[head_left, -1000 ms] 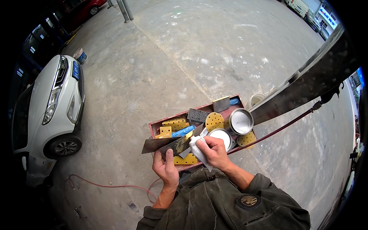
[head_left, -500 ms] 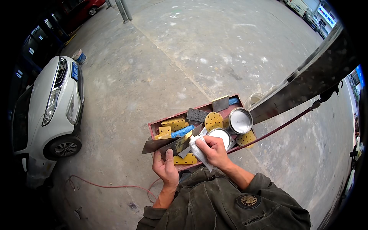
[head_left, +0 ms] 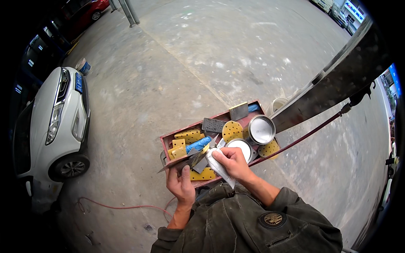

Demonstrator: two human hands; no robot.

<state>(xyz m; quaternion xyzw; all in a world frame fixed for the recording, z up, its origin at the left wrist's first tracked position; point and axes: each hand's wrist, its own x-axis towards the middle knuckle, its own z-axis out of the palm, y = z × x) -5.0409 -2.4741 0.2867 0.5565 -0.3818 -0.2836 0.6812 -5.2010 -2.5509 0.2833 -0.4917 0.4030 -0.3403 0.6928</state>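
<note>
My left hand (head_left: 181, 184) grips a flat metal scraper blade (head_left: 187, 161) that points left over a red tray (head_left: 168, 137). My right hand (head_left: 234, 162) is shut on a white tube (head_left: 219, 168), its tip against the blade. Under both hands the tray holds yellow perforated sanding pads (head_left: 233, 129), a grey sanding block (head_left: 213, 125), a blue object (head_left: 198, 144), an open round tin (head_left: 241, 146) and a shiny metal lid (head_left: 261, 129).
A white car (head_left: 50, 126) is parked at the left on the concrete floor. A long dark metal beam (head_left: 333, 84) slants up to the right, with a thin red hose (head_left: 312, 133) below it. Another red hose (head_left: 118, 206) lies on the floor. A small bucket (head_left: 83, 66) stands beyond the car.
</note>
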